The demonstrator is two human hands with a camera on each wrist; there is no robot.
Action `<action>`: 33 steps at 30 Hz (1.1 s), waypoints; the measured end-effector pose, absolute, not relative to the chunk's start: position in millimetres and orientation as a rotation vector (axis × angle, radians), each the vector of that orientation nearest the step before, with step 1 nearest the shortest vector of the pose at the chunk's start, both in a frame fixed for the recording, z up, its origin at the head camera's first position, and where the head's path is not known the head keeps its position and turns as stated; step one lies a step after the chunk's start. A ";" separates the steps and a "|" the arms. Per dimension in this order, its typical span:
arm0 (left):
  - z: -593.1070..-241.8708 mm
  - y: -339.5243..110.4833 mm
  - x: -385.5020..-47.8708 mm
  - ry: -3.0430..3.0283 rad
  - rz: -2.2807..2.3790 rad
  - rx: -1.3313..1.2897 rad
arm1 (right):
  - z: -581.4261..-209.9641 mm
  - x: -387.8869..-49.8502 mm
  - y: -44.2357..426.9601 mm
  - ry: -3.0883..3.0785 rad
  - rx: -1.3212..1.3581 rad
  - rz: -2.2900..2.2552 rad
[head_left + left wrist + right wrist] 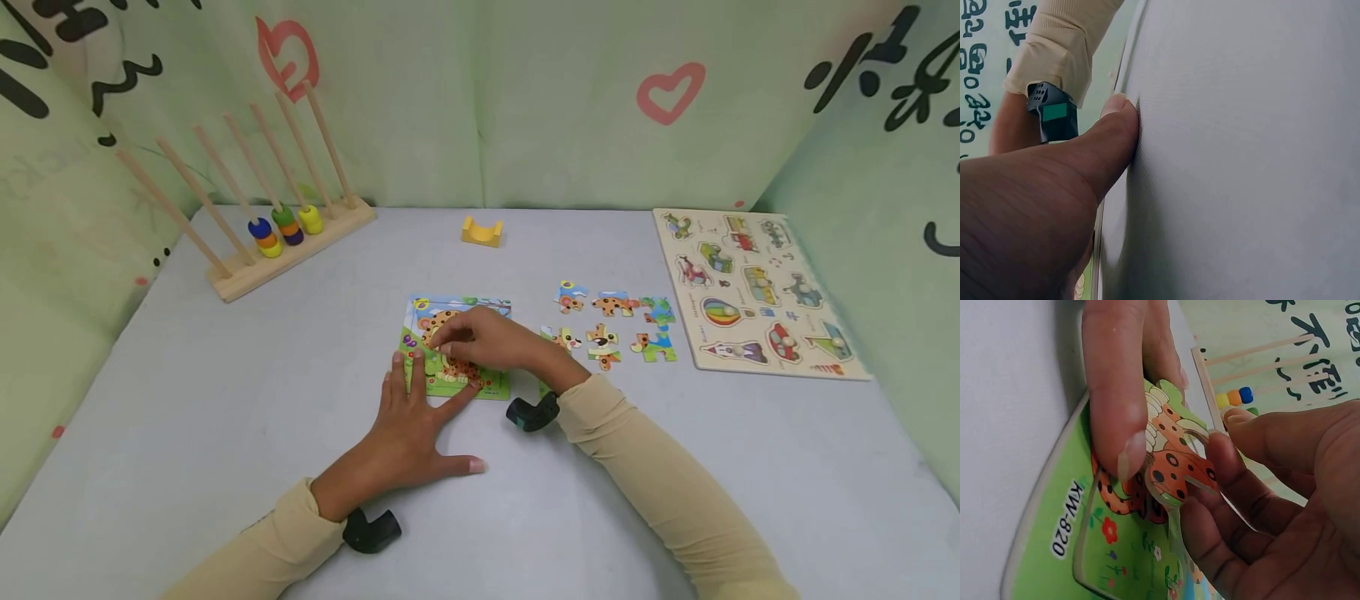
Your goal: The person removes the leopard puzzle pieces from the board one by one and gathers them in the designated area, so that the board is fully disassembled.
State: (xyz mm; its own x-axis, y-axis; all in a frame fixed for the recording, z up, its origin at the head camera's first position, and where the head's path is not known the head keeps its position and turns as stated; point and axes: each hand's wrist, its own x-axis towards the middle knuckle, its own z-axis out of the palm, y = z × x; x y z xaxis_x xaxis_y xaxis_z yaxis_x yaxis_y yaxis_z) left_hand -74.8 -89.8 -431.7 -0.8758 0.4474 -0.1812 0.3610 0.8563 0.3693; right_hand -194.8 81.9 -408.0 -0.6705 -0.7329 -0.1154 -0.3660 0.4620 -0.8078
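A green-edged picture puzzle board (497, 388) with a spotted leopard lies on the table, the print KW-820 on its border in the right wrist view. My left hand (411, 440) is spread over its near left edge, and its fingertips touch the board and a leopard piece. The left wrist view shows mainly that hand's thumb (1119, 128) against the white tabletop. With curled fingers my right hand (491, 340) pinches a spotted puzzle piece (1175, 472) over the board. That piece sits tilted, one edge raised; part of it is hidden by fingers.
Right of the board lie several loose puzzle pieces (617, 303). Beyond them is a wooden knob puzzle (720, 287). A bead stand with upright pegs (288, 260) occupies the back left. A small yellow curved block (482, 233) is at the back. Cloth walls (555, 125) enclose the table.
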 end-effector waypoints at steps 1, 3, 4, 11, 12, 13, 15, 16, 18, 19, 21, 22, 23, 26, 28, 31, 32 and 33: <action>-431.7 -89.7 -74.8 2.769 0.480 0.614 | -408.5 -194.6 81.8 2.256 -0.912 -1.103; -431.6 -89.6 -74.7 2.768 0.478 0.613 | -409.6 -194.2 81.7 2.227 -0.901 -1.131; -431.1 -89.4 -74.9 2.769 0.475 0.613 | -409.7 -194.2 81.9 2.214 -0.893 -1.141; -428.9 -89.0 -75.3 2.776 0.454 0.615 | -409.9 -194.5 83.1 2.184 -0.833 -1.137; -428.8 -89.0 -75.2 2.776 0.451 0.614 | -409.6 -194.2 82.9 2.187 -0.827 -1.126; -429.2 -89.1 -75.2 2.777 0.450 0.615 | -409.7 -194.0 82.6 2.190 -0.822 -1.116; -429.8 -89.2 -75.0 2.780 0.447 0.617 | -409.1 -193.2 82.5 2.189 -0.813 -1.107; -430.3 -89.3 -74.9 2.781 0.448 0.620 | -409.1 -193.0 82.8 2.193 -0.818 -1.103; -430.9 -89.5 -74.8 2.787 0.449 0.626 | -408.1 -192.4 83.2 2.215 -0.820 -1.103; -431.0 -89.5 -74.8 2.789 0.452 0.627 | -407.4 -192.3 84.0 2.230 -0.818 -1.105; -430.5 -89.4 -74.7 2.792 0.451 0.631 | -405.4 -192.5 86.0 2.258 -0.818 -1.115; -430.4 -89.4 -74.9 2.793 0.449 0.632 | -404.3 -192.7 87.2 2.270 -0.813 -1.124; -429.9 -89.3 -75.0 2.795 0.445 0.631 | -403.1 -192.9 88.4 2.281 -0.803 -1.133; -428.9 -89.1 -75.1 2.796 0.430 0.629 | -400.8 -194.3 93.2 2.278 -0.783 -1.175; -428.7 -89.0 -75.1 2.795 0.416 0.627 | -400.0 -195.3 97.0 2.278 -0.773 -1.191; -428.8 -89.1 -75.3 2.789 0.404 0.628 | -397.2 -195.1 104.5 2.293 -0.761 -1.198; -428.9 -89.2 -75.3 2.788 0.407 0.629 | -396.0 -194.7 107.5 2.299 -0.758 -1.201; -429.0 -89.4 -75.3 2.788 0.405 0.629 | -394.8 -194.2 110.7 2.308 -0.760 -1.201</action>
